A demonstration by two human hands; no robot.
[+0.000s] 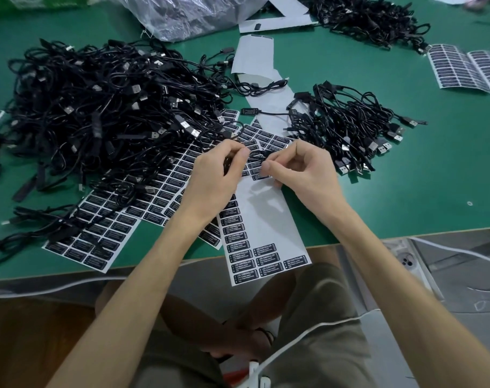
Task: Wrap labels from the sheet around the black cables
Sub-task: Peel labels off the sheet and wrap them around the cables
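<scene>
Pinches one black cable (256, 156) in both grips — left hand (218, 175), right hand (302, 172) — just above the label sheet (266, 219) on the green surface (406, 191), cable heaps (98, 107) either side, brown floor (28, 331) below.

Green table (406, 191), its near edge running across the middle of the view. Crumpled clear plastic bag (187, 15) at the far edge, top centre. Green-and-white thing (28, 1) in the top left corner, cut off, can't tell what. Small ring (469, 203) lying alone on the table, right side. Below the table edge: khaki shorts (316, 317) on the seated person's lap, a white cord (308, 331) curving across them. Brown wooden floor (28, 331) bottom left, grey panels (448, 275) on the right. Bit of something red (235, 378) at the bottom edge, unclear.
</scene>
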